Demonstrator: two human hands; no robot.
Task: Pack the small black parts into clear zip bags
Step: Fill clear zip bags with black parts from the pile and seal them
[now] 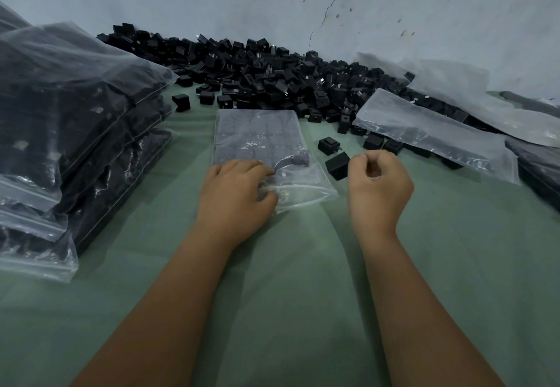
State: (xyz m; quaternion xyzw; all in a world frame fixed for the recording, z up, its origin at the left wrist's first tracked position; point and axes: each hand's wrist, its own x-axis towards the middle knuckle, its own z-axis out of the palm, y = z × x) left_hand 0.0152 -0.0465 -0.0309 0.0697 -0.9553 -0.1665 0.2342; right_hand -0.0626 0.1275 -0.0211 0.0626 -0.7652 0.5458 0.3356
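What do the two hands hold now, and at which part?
The left hand grips the zip bag at its open mouth, near the left corner. The right hand is curled and appears to hold nothing.

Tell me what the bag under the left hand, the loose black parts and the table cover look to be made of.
Zip bag: thin clear plastic film, glossy, crinkled highlights. Loose black parts: likely moulded matte plastic; some show metal prongs. Green cover: seemingly soft matte cloth, gently creased.

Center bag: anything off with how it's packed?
Yes. The center bag holds neat rows, but the near right corner has a gap, so the last row looks unfinished. Its mouth is open under the left hand. A loose part lies beside it.
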